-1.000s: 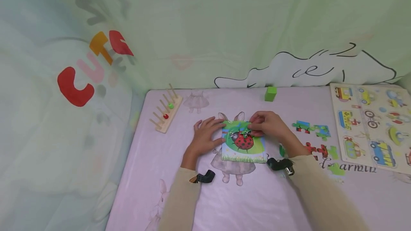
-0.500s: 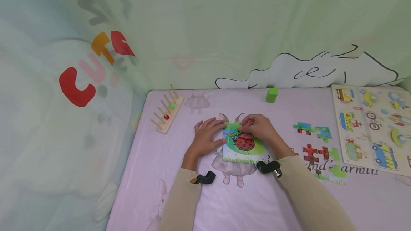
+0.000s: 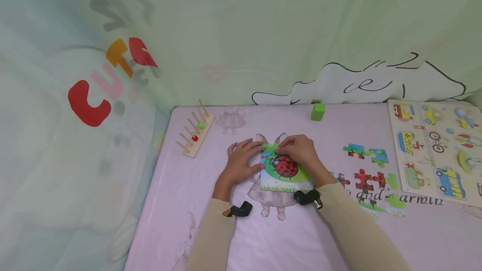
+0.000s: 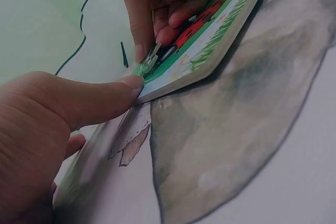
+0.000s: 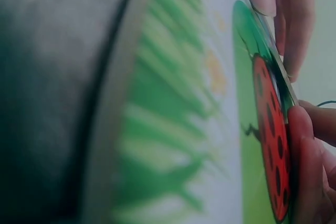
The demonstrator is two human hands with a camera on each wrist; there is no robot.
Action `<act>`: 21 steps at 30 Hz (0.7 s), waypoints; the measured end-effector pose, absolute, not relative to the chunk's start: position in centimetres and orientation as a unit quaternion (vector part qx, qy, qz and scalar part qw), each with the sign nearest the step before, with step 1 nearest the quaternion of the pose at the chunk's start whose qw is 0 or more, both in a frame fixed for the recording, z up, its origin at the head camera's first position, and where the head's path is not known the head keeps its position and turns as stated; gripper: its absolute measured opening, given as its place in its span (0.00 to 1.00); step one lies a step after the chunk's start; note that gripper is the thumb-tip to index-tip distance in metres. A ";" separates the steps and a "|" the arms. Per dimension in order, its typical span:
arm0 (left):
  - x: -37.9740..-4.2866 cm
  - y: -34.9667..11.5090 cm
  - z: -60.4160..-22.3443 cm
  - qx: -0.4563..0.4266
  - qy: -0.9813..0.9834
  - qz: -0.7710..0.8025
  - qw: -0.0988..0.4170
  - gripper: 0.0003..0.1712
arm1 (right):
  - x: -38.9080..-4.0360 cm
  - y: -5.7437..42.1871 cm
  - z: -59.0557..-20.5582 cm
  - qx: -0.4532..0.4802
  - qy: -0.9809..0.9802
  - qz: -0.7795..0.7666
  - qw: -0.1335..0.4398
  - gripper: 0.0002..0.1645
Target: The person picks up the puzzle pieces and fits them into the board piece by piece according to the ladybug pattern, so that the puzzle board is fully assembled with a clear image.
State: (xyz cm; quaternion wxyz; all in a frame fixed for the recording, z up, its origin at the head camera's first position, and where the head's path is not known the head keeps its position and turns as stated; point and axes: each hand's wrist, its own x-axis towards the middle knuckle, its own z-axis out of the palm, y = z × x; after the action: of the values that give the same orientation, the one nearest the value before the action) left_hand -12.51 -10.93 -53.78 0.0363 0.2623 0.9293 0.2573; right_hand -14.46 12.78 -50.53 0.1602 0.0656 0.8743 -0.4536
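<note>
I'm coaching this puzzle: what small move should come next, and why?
Probably lower the puzzle piece flat with the right hand: its edge looks tilted up off the ladybug board, and the left hand touches the board's side.

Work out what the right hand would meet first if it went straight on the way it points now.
Probably the left hand: in the head view, the right hand, pinching a puzzle piece, points leftward over the ladybug board, toward where the left hand touches its edge. Heights are hard to judge.
</note>
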 end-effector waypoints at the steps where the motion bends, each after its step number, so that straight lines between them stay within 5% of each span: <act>1: -12.5 -10.9 -53.8 0.262 0.929 0.258 0.036 0.34 | -14.4 12.7 -50.6 0.069 0.874 -0.454 0.158 0.15; 21: -12.4 -10.9 -53.6 0.273 0.927 0.254 0.036 0.29 | -14.5 11.9 -49.7 0.100 0.878 -0.439 0.163 0.14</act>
State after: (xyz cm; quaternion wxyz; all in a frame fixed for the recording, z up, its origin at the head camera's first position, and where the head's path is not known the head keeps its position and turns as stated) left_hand -12.43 -10.91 -53.62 0.0362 0.2730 0.9271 0.2542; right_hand -14.46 11.91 -49.72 0.1631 0.1000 0.8776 -0.4395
